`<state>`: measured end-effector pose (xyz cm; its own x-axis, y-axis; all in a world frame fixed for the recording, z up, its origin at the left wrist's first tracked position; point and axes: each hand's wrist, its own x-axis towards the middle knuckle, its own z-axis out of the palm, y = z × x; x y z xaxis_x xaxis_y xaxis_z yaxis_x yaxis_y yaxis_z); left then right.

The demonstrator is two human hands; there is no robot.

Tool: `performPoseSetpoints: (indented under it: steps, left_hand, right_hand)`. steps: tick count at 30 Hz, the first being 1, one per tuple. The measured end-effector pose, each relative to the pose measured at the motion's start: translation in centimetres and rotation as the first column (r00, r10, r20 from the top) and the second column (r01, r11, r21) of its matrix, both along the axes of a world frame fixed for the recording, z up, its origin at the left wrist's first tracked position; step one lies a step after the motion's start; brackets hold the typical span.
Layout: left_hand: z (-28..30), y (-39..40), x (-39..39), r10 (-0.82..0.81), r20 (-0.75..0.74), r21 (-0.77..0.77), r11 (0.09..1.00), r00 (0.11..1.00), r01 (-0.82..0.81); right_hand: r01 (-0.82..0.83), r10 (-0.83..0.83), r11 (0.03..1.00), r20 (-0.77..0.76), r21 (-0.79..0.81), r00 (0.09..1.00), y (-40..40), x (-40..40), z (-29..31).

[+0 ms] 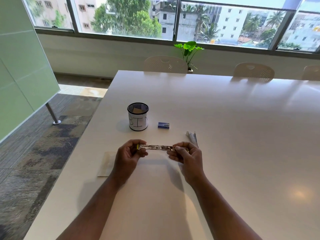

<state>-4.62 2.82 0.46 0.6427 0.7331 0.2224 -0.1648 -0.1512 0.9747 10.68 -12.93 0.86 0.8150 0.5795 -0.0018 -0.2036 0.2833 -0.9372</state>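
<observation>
I hold a long metal stapler body (pixel 158 147) with yellow ends level above the white table (pixel 225 135). My left hand (pixel 129 155) grips its left end with curled fingers. My right hand (pixel 186 154) pinches its right end between thumb and fingers. A small blue staple box (pixel 163 125) lies on the table beyond the hands. A narrow metal and white stapler part (pixel 193 137) lies just past my right hand.
A black mesh cup (pixel 138 116) wrapped in paper marked "BIN" stands at the back left. A pale paper square (pixel 106 163) lies under my left wrist near the table's left edge. Chairs (pixel 165 64) and a potted plant (pixel 189 52) stand beyond the far edge.
</observation>
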Motion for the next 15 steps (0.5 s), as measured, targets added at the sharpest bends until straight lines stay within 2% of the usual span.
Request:
performPoseSetpoints:
  steps: [2,4,6,8,9,11,13,15]
  left_hand:
    - [0.0,0.3,0.0,0.025,0.028,-0.064,0.998,0.999,-0.023]
    - [0.1,0.3,0.1,0.018,0.023,-0.087,0.996,1.000,-0.016]
    - [0.1,0.2,0.2,0.004,0.008,-0.090,0.996,1.000,-0.003]
    - [0.0,0.1,0.1,-0.019,-0.011,-0.091,0.996,1.000,0.018]
    - [0.0,0.1,0.1,-0.036,-0.022,-0.091,0.995,0.999,0.034]
    - [-0.1,0.1,-0.1,-0.076,-0.034,-0.092,0.993,0.997,0.072]
    - [-0.2,0.0,-0.2,-0.124,-0.043,-0.078,0.990,0.991,0.120]
    - [-0.1,-0.2,-0.2,-0.171,-0.055,-0.048,0.984,0.984,0.169]
  right_hand:
    - [0.049,-0.034,0.995,0.159,-0.091,0.987,0.2,-0.1,-0.5]
    - [0.158,-0.066,0.968,0.412,-0.193,0.909,0.4,-0.4,-0.7]
    - [0.300,-0.061,0.924,0.682,-0.238,0.729,0.5,-1.1,-0.7]
    - [0.432,0.000,0.875,0.893,-0.218,0.449,0.6,-2.0,-0.8]
    - [0.461,0.053,0.864,0.946,-0.204,0.319,0.7,-2.3,-1.0]
    - [0.447,0.185,0.863,0.970,-0.237,0.157,0.9,-3.0,-1.0]
    - [0.407,0.300,0.861,0.950,-0.306,0.082,1.1,-3.4,-0.9]
    - [0.380,0.367,0.853,0.929,-0.357,0.051,1.3,-3.6,-0.9]
